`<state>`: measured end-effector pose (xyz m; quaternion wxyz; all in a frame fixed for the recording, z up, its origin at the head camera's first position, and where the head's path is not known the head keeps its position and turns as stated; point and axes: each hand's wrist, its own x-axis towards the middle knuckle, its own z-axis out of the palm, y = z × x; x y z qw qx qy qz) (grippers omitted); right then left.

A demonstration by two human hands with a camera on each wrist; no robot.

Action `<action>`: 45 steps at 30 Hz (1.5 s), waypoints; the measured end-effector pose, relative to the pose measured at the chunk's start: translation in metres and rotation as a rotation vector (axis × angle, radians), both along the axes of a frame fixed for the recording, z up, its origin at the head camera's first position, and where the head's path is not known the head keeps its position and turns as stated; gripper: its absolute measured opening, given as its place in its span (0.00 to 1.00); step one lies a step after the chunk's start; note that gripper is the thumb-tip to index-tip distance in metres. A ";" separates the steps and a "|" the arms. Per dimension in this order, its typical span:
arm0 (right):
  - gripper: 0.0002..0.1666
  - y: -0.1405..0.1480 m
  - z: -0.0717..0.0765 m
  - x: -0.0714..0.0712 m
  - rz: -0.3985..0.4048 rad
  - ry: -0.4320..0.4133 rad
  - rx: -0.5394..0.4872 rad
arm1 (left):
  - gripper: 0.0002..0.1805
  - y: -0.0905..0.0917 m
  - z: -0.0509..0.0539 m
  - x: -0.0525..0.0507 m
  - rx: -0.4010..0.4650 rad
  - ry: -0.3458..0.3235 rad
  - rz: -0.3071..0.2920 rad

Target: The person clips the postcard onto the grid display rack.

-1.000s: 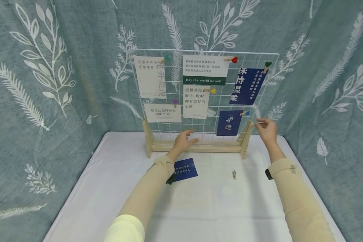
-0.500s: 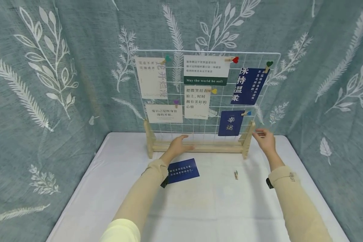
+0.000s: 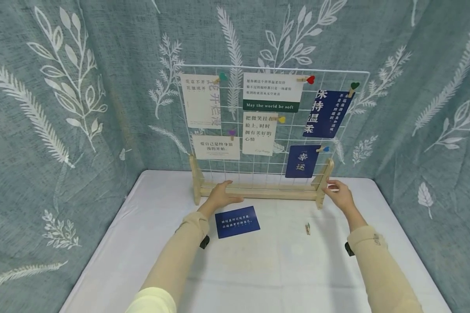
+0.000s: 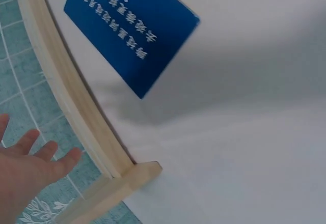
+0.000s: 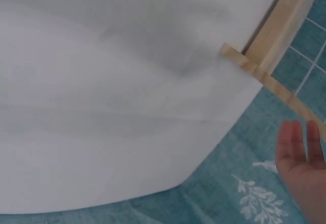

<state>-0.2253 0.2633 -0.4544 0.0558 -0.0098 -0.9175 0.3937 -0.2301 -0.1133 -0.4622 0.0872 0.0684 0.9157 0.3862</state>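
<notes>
My left hand (image 3: 221, 196) is at the lower left of the white wire grid (image 3: 258, 167), near the wooden base bar (image 3: 258, 193). Its fingers are spread and hold nothing; the left wrist view shows the same hand (image 4: 30, 168). Just in front of it, a blue card (image 3: 237, 221) with white writing lies flat on the table. My right hand (image 3: 340, 195) is beside the stand's right wooden post (image 3: 324, 184), with nothing visible in its fingers. Whether it touches the post cannot be told. In the right wrist view that hand (image 5: 300, 168) has extended fingers close to the wood.
Several cards hang on the grid by small heart clips, among them a white-and-green card (image 3: 272, 89), a large blue card (image 3: 329, 113) and a small blue card (image 3: 300, 161). A loose wooden clip (image 3: 307, 228) lies on the white tablecloth (image 3: 274, 269). Patterned curtain (image 3: 113, 108) surrounds the table.
My left hand has moved left and lower, so the blue card on the table is fully uncovered. My right hand has come down beside the right post. The head view has shifted slightly.
</notes>
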 end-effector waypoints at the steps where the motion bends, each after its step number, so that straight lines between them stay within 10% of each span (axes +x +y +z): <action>1: 0.25 0.000 -0.001 0.001 0.006 0.002 0.000 | 0.45 -0.001 -0.001 0.001 -0.021 -0.001 0.003; 26: 0.23 -0.003 -0.029 0.015 0.053 0.063 -0.001 | 0.32 -0.015 -0.041 0.018 -0.336 0.171 0.165; 45: 0.23 -0.007 -0.047 0.021 0.102 0.085 -0.022 | 0.51 -0.023 -0.065 0.033 -0.391 -0.108 0.048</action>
